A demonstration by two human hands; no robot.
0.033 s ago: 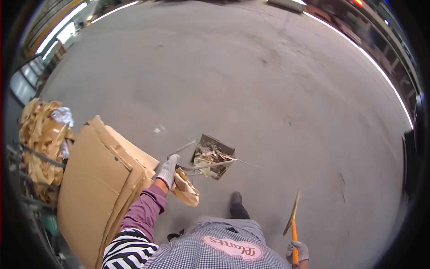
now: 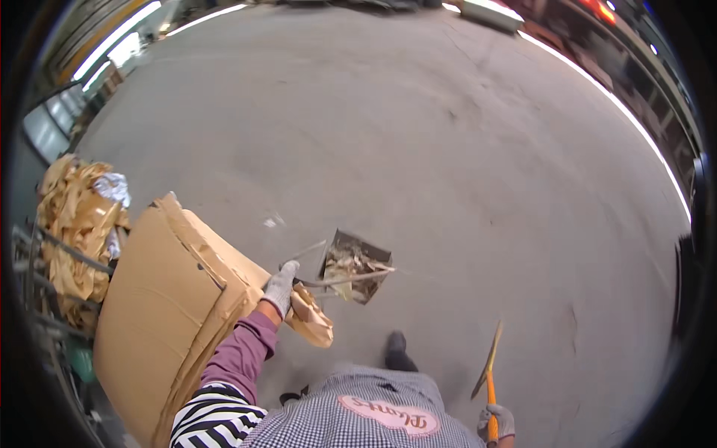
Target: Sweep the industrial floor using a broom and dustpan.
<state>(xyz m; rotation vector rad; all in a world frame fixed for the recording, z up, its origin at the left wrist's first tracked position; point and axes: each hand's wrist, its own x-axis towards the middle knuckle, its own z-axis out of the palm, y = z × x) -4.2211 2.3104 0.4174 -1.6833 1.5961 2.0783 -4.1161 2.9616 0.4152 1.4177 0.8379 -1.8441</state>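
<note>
My left hand (image 2: 279, 287), in a grey work glove, is closed round the handle of a long-handled dustpan (image 2: 379, 254). Scraps of paper and debris (image 2: 351, 270) lie in its dark, box-shaped pan. A folded piece of brown paper (image 2: 310, 319) hangs beside that hand, seemingly held with the handle. Low on the right, my gloved right hand (image 2: 499, 422) grips an orange-handled tool (image 2: 491, 388); its narrow, wide head points away from me, and its exact kind is unclear.
Large flattened cardboard sheets (image 2: 160, 299) stand at my left, close to my forearm. Beyond them a metal-framed cart (image 2: 78, 257) carries crumpled brown paper (image 2: 75, 213). Grey concrete floor (image 2: 448, 179) stretches ahead, with a small pale scrap (image 2: 274, 220) on it. My dark shoe (image 2: 396, 342) shows below the dustpan.
The whole view has shifted slightly, so the floor and cardboard sit a little lower and further right. Both hands keep their holds, and the dustpan stays ahead of me.
</note>
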